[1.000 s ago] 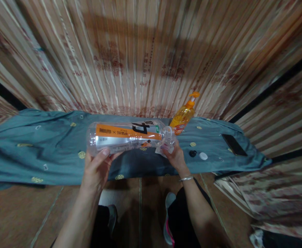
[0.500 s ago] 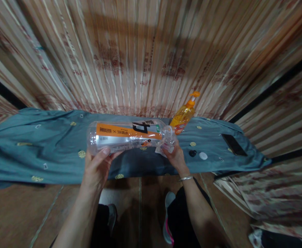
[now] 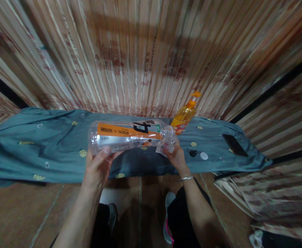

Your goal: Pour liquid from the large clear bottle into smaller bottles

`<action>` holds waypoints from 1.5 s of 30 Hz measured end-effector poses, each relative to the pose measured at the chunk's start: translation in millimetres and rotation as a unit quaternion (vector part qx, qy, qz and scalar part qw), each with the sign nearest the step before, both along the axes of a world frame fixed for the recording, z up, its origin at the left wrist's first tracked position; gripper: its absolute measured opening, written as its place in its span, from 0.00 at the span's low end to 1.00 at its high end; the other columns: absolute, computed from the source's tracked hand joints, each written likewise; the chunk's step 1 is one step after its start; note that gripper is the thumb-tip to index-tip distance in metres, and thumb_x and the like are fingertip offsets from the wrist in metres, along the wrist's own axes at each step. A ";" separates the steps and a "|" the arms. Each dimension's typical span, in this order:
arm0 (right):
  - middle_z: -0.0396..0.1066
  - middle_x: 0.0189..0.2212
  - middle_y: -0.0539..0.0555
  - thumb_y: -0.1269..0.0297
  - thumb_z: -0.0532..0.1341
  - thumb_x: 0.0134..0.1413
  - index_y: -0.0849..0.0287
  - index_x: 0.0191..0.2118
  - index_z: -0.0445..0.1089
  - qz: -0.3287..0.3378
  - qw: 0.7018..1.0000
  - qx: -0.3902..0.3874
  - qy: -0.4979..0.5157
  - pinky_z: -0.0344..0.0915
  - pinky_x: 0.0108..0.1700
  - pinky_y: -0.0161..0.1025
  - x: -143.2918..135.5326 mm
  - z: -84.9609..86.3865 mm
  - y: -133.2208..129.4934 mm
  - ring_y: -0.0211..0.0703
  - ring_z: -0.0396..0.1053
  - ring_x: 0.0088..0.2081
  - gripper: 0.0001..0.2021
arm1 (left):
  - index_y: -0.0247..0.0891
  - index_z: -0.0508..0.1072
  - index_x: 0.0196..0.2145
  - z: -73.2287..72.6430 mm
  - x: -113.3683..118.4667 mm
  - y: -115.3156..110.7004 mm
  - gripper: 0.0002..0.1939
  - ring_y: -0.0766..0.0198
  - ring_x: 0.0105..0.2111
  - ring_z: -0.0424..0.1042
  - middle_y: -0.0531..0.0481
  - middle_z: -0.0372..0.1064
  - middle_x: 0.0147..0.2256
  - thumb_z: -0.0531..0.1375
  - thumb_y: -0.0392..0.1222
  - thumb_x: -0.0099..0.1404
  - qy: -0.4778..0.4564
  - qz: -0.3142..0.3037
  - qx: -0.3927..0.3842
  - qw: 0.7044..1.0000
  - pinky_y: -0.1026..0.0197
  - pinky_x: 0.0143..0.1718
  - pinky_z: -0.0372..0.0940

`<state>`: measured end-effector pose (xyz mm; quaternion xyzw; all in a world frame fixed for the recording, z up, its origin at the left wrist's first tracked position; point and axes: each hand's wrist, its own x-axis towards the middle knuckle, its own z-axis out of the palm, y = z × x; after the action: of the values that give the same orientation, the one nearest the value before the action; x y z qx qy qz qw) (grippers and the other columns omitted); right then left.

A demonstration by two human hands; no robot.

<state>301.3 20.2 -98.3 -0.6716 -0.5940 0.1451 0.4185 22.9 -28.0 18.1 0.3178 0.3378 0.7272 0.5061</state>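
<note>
A large clear plastic bottle [image 3: 130, 136] with an orange and silver label lies sideways above the cloth, its uncapped-looking neck to the right. My left hand [image 3: 98, 163] grips its base end, thumb on the near side and fingers underneath. At the neck, my right hand [image 3: 175, 153] is closed around a small clear plastic thing [image 3: 168, 142] with pinkish marks. That thing touches or overlaps the bottle's mouth; its kind is hard to make out. Something pale and flat shows under my right fingertips. Just behind stands a pump bottle [image 3: 183, 119] of yellow liquid with an orange pump.
A teal patterned cloth [image 3: 60, 148] covers the narrow table. To the right lie a small black object [image 3: 193, 153], a white disc [image 3: 204, 156] and a dark phone [image 3: 235, 145]. A pleated curtain [image 3: 130, 69] hangs behind, and black bars slant at both sides.
Almost nothing differs. Both hands keep the same hold on the bottle and the small clear thing; the view has shifted only slightly.
</note>
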 end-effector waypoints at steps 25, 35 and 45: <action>0.81 0.42 0.57 0.61 0.67 0.49 0.55 0.54 0.65 -0.007 1.000 -0.015 0.002 0.75 0.41 0.47 -1.5 4.3 -1.0 0.59 0.80 0.42 0.25 | 0.44 0.78 0.50 -4.1 -0.6 0.1 0.29 0.46 0.41 0.81 0.47 0.81 0.36 0.74 0.45 0.49 0.013 0.005 0.002 1.000 0.43 0.44 0.77; 0.80 0.44 0.59 0.60 0.67 0.50 0.57 0.55 0.64 -0.001 1.000 -0.013 -0.003 0.75 0.44 0.47 -0.8 3.6 -0.5 0.58 0.80 0.45 0.26 | 0.44 0.79 0.47 -1.3 -0.5 -1.1 0.25 0.50 0.40 0.81 0.47 0.81 0.38 0.74 0.44 0.50 0.012 0.003 0.007 1.000 0.46 0.42 0.78; 0.81 0.42 0.58 0.59 0.67 0.50 0.57 0.53 0.65 -0.008 1.000 -0.009 -0.005 0.75 0.43 0.48 -0.9 1.9 -0.1 0.60 0.80 0.43 0.25 | 0.44 0.78 0.51 -2.6 -1.0 -0.5 0.30 0.48 0.39 0.81 0.46 0.81 0.37 0.75 0.44 0.49 0.006 0.006 0.001 1.000 0.45 0.42 0.78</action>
<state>300.4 20.1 -96.4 -0.6809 -0.5889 0.1439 0.4109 21.9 -28.5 15.5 0.3210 0.3421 0.7285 0.4992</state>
